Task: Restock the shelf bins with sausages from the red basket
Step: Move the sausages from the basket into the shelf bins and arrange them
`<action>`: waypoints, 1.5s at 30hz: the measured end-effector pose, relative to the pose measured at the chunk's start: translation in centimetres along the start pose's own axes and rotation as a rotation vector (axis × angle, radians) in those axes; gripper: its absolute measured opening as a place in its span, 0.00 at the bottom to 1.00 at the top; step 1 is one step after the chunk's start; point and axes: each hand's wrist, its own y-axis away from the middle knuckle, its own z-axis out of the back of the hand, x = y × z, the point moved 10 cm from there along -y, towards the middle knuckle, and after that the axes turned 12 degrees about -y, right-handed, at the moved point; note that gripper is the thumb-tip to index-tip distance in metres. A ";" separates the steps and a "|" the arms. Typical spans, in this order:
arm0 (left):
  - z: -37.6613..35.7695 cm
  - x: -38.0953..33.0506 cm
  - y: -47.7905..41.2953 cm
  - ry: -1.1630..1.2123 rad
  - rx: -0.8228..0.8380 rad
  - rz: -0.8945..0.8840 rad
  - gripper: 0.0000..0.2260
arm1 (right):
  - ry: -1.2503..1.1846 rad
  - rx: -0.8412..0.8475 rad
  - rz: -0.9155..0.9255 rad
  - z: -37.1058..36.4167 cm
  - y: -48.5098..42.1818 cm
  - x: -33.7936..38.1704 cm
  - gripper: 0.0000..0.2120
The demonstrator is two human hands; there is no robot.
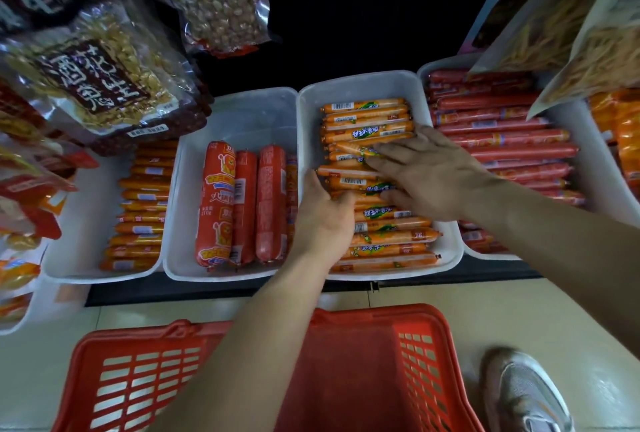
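A white shelf bin (360, 85) holds a stack of thin orange sausages (367, 116) lying crosswise. My left hand (322, 220) rests on the left ends of the sausages in the bin's near half, fingers curled against them. My right hand (429, 172) lies flat on the middle of the stack, fingers spread and pointing left. Neither hand lifts a sausage clear. The red basket (415, 355) stands on the floor just below the bins, my left forearm crossing over it; the part of its inside that shows looks bare.
Left of this bin, another white bin (242, 109) holds thick red sausages (242, 203). Further bins sit at far left (83, 210) and right (588, 168) with sausages. Bags of peanuts (100, 75) and snacks (561, 26) hang above. A shoe (523, 393) stands by the basket.
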 end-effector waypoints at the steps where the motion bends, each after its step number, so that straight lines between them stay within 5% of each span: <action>1: -0.5 -0.3 -0.5 0.007 -0.013 0.009 0.19 | -0.004 -0.004 -0.005 0.2 -0.1 -0.1 0.36; 5: -1.5 0.1 -2.4 0.006 -0.055 0.060 0.19 | 0.000 0.072 0.042 0.0 -0.2 0.2 0.43; 9: -1.7 1.1 -3.4 0.056 -0.088 0.076 0.14 | 0.023 0.021 0.066 1.5 -0.8 0.4 0.38; 15: -1.9 0.5 -5.0 0.123 -0.076 0.117 0.31 | 0.068 0.077 0.035 1.5 -1.4 1.0 0.48; 19: -1.6 -0.3 -4.5 0.092 -0.065 0.108 0.15 | 0.101 -0.056 -0.005 3.0 -1.3 -0.5 0.39; 24: -2.1 -0.6 -4.5 0.122 -0.050 0.133 0.27 | 0.024 0.026 -0.018 1.6 -0.9 0.8 0.50; 31: -1.5 -0.7 -3.9 0.070 0.077 0.029 0.27 | 0.031 -0.110 0.005 3.5 -1.4 -0.6 0.37; 36: 3.0 -1.2 -1.6 0.041 -0.029 -0.090 0.32 | 0.091 0.013 0.057 -0.2 -0.3 1.9 0.48; 42: 8.1 0.9 0.7 -0.006 -0.160 -0.162 0.15 | 0.034 -0.079 -0.001 2.4 -1.4 0.2 0.38; 45: 9.4 2.1 1.4 -0.137 -0.235 -0.202 0.13 | -0.147 -0.108 0.210 2.7 -0.8 5.4 0.26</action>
